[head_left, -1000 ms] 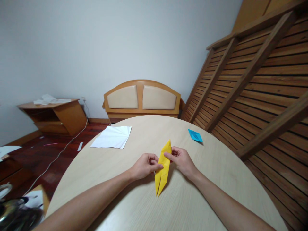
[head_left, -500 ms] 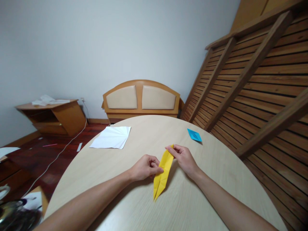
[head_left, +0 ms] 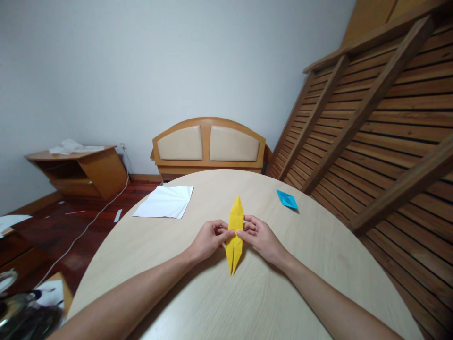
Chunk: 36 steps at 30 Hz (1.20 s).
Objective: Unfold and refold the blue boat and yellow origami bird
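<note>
A folded yellow origami paper is held between my two hands over the table. It is long and narrow, with one point at the far end and two points split by a slit at the near end. My left hand pinches its left edge near the middle, thumb on top. On the opposite edge, my right hand grips the paper with the thumb on top and the other fingers at the side and behind. The fingertips under the paper are hidden.
The round wooden table carries a creased white paper sheet at the far left and a folded blue paper at the far right. Beyond stand a headboard, a low cabinet and a leaning slatted wooden frame.
My right hand has come down from the paper's far tip to its right edge. The yellow paper has turned nearly straight, its far point now showing. My left hand still grips it.
</note>
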Motion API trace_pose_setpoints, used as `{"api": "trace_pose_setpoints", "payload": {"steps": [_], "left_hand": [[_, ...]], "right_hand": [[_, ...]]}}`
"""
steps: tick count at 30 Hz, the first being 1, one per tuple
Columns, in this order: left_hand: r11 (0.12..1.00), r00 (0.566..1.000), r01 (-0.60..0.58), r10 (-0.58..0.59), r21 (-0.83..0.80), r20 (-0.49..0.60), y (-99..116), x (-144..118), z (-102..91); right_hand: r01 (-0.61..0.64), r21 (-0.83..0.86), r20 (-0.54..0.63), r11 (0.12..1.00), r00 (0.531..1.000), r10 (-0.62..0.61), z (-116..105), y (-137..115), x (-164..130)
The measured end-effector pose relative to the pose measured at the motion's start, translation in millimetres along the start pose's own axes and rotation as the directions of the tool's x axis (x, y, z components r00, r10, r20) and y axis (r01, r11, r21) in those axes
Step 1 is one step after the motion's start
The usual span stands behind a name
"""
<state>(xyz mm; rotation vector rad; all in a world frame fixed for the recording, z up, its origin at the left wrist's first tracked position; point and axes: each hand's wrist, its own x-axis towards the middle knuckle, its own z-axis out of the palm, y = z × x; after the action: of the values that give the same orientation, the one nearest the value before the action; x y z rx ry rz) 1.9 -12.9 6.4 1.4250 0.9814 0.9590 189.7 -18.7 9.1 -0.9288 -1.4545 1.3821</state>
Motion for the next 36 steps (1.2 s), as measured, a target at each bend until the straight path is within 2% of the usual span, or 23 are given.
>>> {"api": "trace_pose_setpoints", "payload": {"steps": [5, 9, 12, 20, 28, 36], "left_hand": [[1.000, 1.000, -0.005, 0.005, -0.014, 0.007, -0.3, 0.4, -0.6], [0.996, 0.998, -0.058, 0.059, -0.065, 0.005, -2.9, -0.6, -1.3], [0.992, 0.995, -0.099, 0.099, -0.084, -0.002, -3.7, -2.0, -1.1], [0.989, 0.994, -0.107, 0.109, -0.097, 0.010, -7.5, 1.0, -0.4], [0.990, 0.991, -0.134, 0.134, -0.036, 0.004, -3.6, 0.3, -2.0], [0.987, 0.987, -0.160, 0.160, 0.024, -0.011, -0.6, -1.9, -2.3]], "right_hand": [[-0.020, 0.007, -0.055, 1.000, 0.998, 0.021, -1.3, 0.8, 1.6], [-0.020, 0.031, -0.088, 0.999, 0.996, 0.022, -1.4, 2.4, 1.8], [-0.016, 0.028, -0.088, 0.999, 0.996, 0.018, -0.7, 2.8, 1.5], [0.021, -0.013, -0.068, 1.000, 0.997, -0.022, -1.7, 2.3, 1.1], [0.089, -0.054, -0.035, 0.995, 0.995, -0.091, -4.1, 5.9, 3.3], [0.063, -0.054, -0.055, 0.997, 0.996, -0.066, -4.3, 2.7, 1.4]]}}
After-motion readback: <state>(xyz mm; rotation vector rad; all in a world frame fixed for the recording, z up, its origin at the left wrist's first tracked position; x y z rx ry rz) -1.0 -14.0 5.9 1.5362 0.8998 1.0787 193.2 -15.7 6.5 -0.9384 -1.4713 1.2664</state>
